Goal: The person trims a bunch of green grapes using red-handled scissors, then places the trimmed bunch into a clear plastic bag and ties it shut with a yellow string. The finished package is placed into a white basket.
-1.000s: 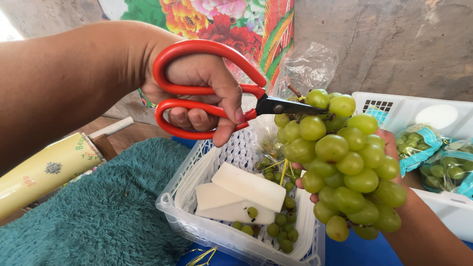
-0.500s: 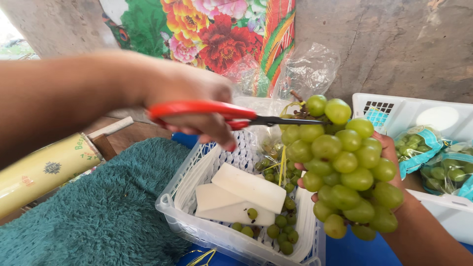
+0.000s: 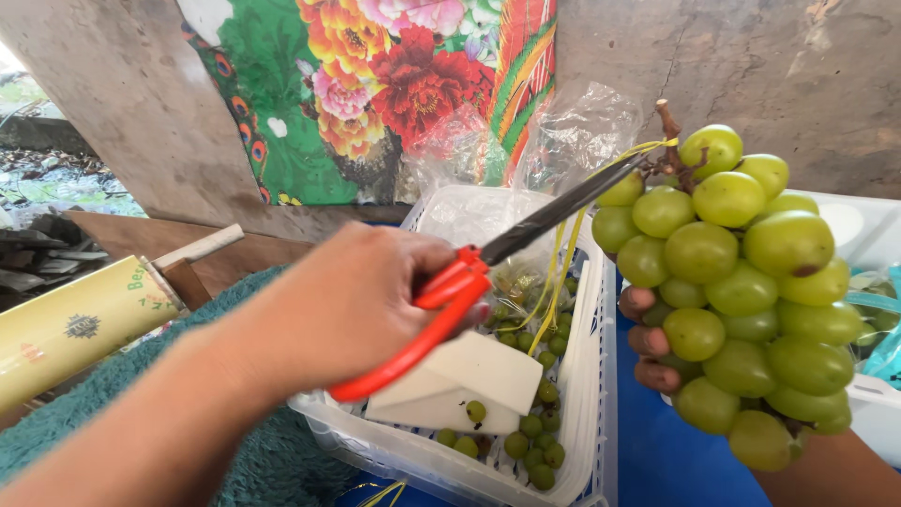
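The right hand (image 3: 648,343) cups a bunch of green grapes (image 3: 741,282) from behind, fingers closed around it, lifting it just right of the white basket (image 3: 587,376) so trimmings drop among the loose grapes (image 3: 530,441) inside. The left hand (image 3: 347,305), left of the bunch, grips red-handled scissors (image 3: 469,291), blades nearly shut, tips reaching the stem at the bunch's top

Right hand (image 3: 648,343) mostly hidden behind grape bunch (image 3: 741,282); scissor tips obscured.
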